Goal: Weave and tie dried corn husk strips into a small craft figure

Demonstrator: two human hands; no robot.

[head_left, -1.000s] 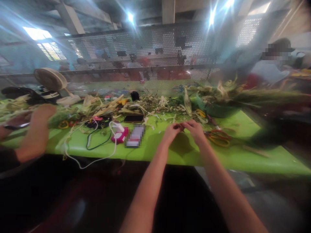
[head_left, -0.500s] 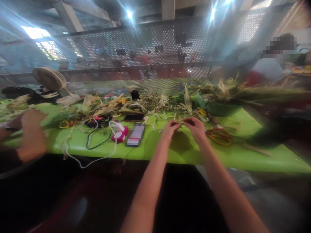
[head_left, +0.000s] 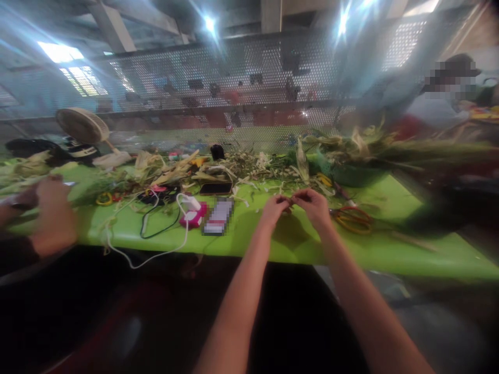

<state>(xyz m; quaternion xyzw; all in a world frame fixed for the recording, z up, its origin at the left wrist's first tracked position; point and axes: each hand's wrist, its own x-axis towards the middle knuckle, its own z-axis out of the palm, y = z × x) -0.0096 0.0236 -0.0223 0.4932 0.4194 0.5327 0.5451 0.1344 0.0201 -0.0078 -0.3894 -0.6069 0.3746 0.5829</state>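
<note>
Above the green table (head_left: 249, 244), my left hand (head_left: 276, 208) and my right hand (head_left: 312, 203) meet at the fingertips. Both are pinched closed around something small, which the fingers hide and which I cannot make out. Just right of my right hand lie scissors (head_left: 353, 219) with orange handles. Scraps of dried husk (head_left: 265, 161) are strewn beyond my fingers, and one upright corn husk (head_left: 301, 158) stands out among them. To the left of my left hand is a phone (head_left: 218, 216) with a lit, blurred screen.
A pink power adapter (head_left: 194, 215) with a white cable sits left of the phone. Behind lies a dark phone (head_left: 215, 188). A green basket (head_left: 346, 171) holds husks and stalks. At the left are a co-worker's hands (head_left: 50, 189) and a fan (head_left: 82, 126).
My fingertips have drawn slightly closer together, still pinched. At the left, a co-worker's hands have shifted a little and a small pale thing now shows beside them.
</note>
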